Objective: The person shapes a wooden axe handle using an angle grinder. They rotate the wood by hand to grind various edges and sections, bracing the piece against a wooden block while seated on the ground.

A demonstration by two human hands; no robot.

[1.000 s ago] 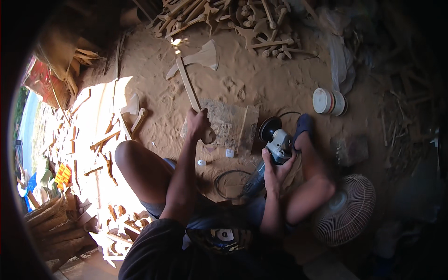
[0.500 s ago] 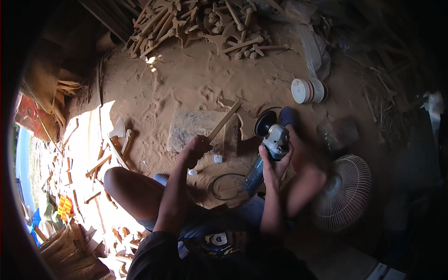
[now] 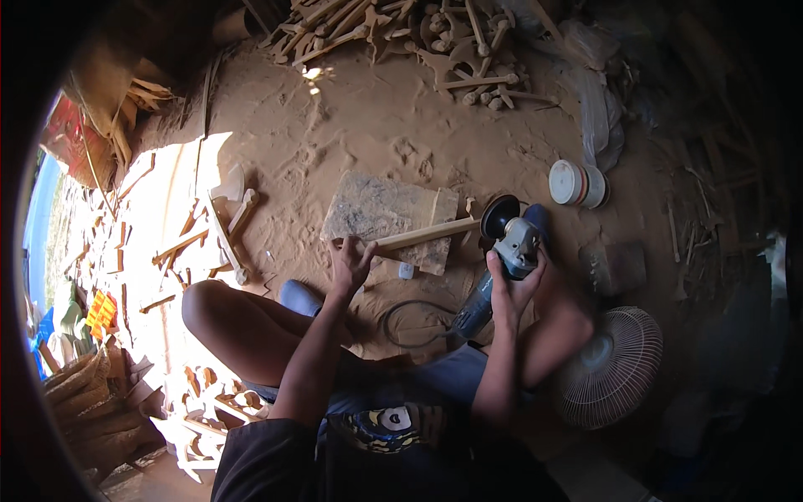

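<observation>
Wooden stick (image 3: 427, 235) lies across above the slab (image 3: 361, 203), far end right at the black disc (image 3: 500, 216) of the grinder (image 3: 476, 306); can't tell if they touch. Left hand (image 3: 351, 265) pinches the near end between its fingers, likely keeping skin clear of the disc. Right hand (image 3: 514, 292) has fingers wrapped round the grinder up near the disc, probably to steady it.
</observation>
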